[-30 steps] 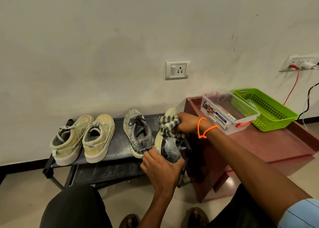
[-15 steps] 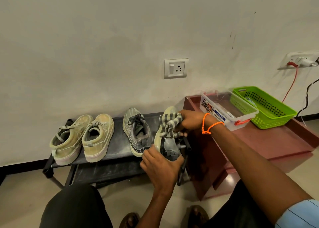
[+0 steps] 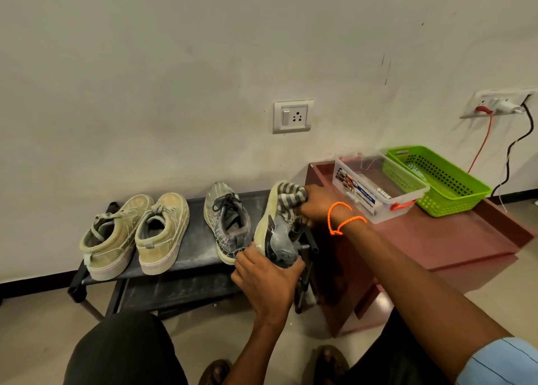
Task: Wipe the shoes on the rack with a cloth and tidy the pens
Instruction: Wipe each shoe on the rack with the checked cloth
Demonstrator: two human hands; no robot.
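A grey running shoe [image 3: 276, 233] is tipped on its side at the right end of the black shoe rack [image 3: 198, 239]. My left hand [image 3: 266, 277] grips its heel. My right hand [image 3: 316, 207] holds a grey striped cloth [image 3: 289, 199] against the toe end of the shoe. Its matching grey shoe [image 3: 227, 221] stands upright beside it. Two beige sneakers [image 3: 136, 233] sit at the left of the rack. Pens lie in a clear plastic box [image 3: 375, 189] on the red-brown table.
A green basket [image 3: 436, 177] stands beside the clear box on the low red-brown table [image 3: 436, 239] to the right of the rack. Cables hang from a wall socket [image 3: 500, 105] at far right. My knees and feet are below.
My right hand has slid the cloth up along the shoe toward its toe. My left hand keeps its hold on the heel.
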